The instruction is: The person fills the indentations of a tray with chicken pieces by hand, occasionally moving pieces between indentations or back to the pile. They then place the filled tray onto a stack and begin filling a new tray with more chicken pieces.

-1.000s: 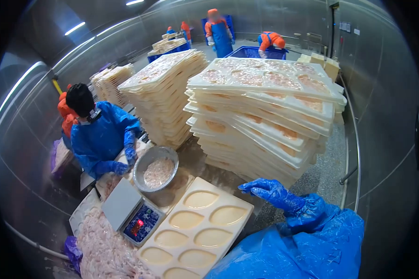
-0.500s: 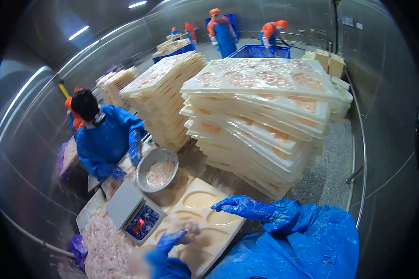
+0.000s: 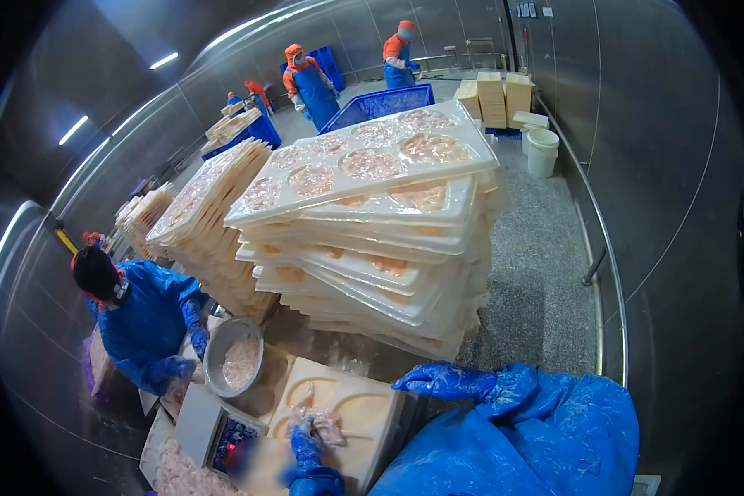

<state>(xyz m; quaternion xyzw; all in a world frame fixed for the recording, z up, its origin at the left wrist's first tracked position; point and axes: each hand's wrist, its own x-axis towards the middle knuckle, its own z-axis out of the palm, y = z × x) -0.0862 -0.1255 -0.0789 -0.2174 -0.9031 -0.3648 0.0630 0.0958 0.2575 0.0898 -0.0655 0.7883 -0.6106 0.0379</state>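
A pale tray (image 3: 376,454) with round hollows lies on the work surface. My left hand (image 3: 307,448), in a blue glove, holds limp pinkish raw meat (image 3: 329,427) over its hollows; the fingers are partly hidden. At the tray's right edge my right hand (image 3: 442,381), also gloved in blue, stretches out its fingers and holds nothing. Left of the tray stands a scale (image 3: 197,423) with a red-lit display. Just above the scale is a grey bowl (image 3: 210,364) of pale meat. More raw meat (image 3: 182,473) is heaped at the bottom left.
A tall stack of filled trays (image 3: 450,219) rises beyond the work surface, with another stack (image 3: 194,202) to its left. A co-worker (image 3: 145,318) in blue reaches toward the bowl. Farther back are other workers, a blue bin (image 3: 380,106), white buckets (image 3: 542,155) and a wall rail (image 3: 608,264).
The view has swung right, so the stacks and co-worker appear farther left. My left hand and the meat have moved farther up over the tray. My right hand stays by its edge.
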